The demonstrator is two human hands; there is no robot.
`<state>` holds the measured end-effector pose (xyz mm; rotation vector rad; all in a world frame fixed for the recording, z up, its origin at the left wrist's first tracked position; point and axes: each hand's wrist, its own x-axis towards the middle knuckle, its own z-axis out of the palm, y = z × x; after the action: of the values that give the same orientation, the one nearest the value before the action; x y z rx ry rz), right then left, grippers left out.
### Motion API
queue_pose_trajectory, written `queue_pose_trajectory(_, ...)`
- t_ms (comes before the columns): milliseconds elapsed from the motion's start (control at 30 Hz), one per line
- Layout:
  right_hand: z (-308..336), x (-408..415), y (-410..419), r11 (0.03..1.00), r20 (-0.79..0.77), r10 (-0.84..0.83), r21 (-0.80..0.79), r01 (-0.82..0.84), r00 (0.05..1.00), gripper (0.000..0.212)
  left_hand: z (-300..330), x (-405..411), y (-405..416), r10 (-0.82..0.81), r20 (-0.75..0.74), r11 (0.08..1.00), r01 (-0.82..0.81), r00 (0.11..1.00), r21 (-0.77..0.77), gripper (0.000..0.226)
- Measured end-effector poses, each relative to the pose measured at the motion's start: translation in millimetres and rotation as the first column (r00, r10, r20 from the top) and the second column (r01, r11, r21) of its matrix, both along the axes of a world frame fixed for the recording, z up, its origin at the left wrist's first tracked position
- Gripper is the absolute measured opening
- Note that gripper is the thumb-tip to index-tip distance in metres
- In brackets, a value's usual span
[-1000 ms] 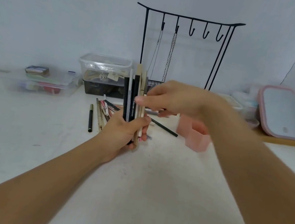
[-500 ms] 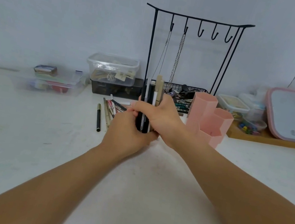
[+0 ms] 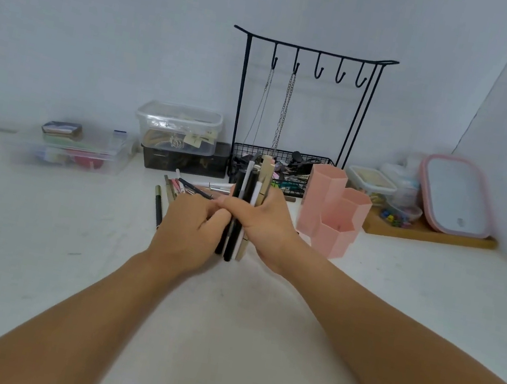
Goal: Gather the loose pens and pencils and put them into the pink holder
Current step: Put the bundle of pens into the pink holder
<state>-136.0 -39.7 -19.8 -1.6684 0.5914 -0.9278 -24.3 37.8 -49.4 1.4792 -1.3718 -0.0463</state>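
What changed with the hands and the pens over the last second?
The right hand, which hovered open by the tops, came down and now grips the bundle of pens together with the left hand. The pink holder and loose pens stayed put.

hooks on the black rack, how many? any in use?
5, in a row under the top bar of the black rack. The two leftmost hold chains; the other three are bare. None hidden.

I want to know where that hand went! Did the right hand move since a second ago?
Yes. The right hand dropped from the bundle's top, level with the black wire basket, to grip the upright pens and pencils lower down.
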Motion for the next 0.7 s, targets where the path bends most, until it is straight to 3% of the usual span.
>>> queue_pose_trajectory(167, 50.0, -31.1, -17.9, 0.985, 0.223, -0.110, 0.153, 0.077, 0.969, 0.005, -0.5, -2.1, -4.3, 0.025, -0.178, 0.994, -0.043, 0.984, -0.103, 0.034)
queue_pose_trajectory(300, 104.9, -84.3, -68.9, 0.951, 0.549, -0.235, 0.300, 0.074, 0.802, 0.016, -4.1, -7.3, -12.1, -0.072, -0.140, 0.997, 0.068, 0.988, -0.027, 0.034)
queue_pose_trajectory(467, 91.0, -124.0, -123.9, 0.878, 0.435, -0.418, 0.419, 0.232, 0.797, 0.014, -3.3, -14.4, -17.4, -0.103, -0.074, 0.995, 0.103, 0.992, -0.003, 0.039)
queue_pose_trajectory(700, 72.0, -113.2, -141.8, 0.860, 0.321, -0.443, 0.414, 0.297, 0.837, 0.012, -6.2, -9.4, -20.0, -0.085, -0.090, 0.996, 0.087, 0.992, 0.023, 0.034)
